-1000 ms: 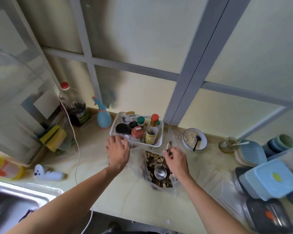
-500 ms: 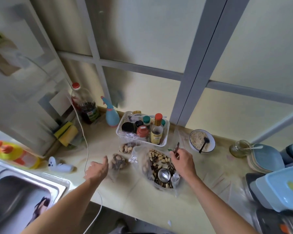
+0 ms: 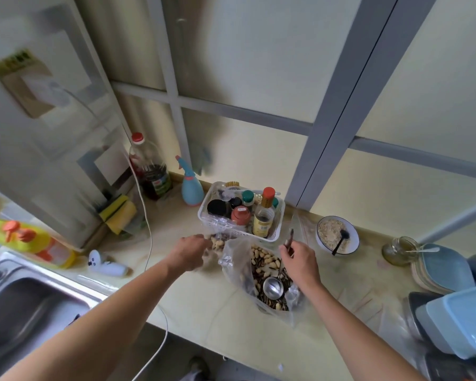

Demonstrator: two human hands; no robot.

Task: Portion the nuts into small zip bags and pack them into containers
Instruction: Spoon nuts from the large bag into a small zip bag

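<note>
A large clear bag (image 3: 232, 259) of peanuts and striped seeds (image 3: 264, 259) lies open on the counter. My right hand (image 3: 300, 261) grips the handle of a metal ladle (image 3: 272, 287), whose bowl rests on the nuts. My left hand (image 3: 188, 253) is just left of the bag, fingers curled over a small filled zip bag (image 3: 208, 259), which is blurred and mostly hidden. A second small zip bag of nuts (image 3: 217, 243) lies beyond it, against the white basket. Pale blue lidded containers (image 3: 465, 323) are stacked at the right edge.
A white basket (image 3: 275, 235) of sauce bottles stands behind the bags. A bowl of oats with a black spoon (image 3: 337, 239), a glass jar (image 3: 399, 250) and stacked plates (image 3: 445, 268) are to the right. The sink (image 3: 25, 306), a white cable (image 3: 149, 243) and a blue spray bottle (image 3: 191, 188) are on the left.
My left hand pulled back from the basket toward the sink side, uncovering two small filled bags, then came forward onto the nearer one. My right hand stayed on the ladle handle.
</note>
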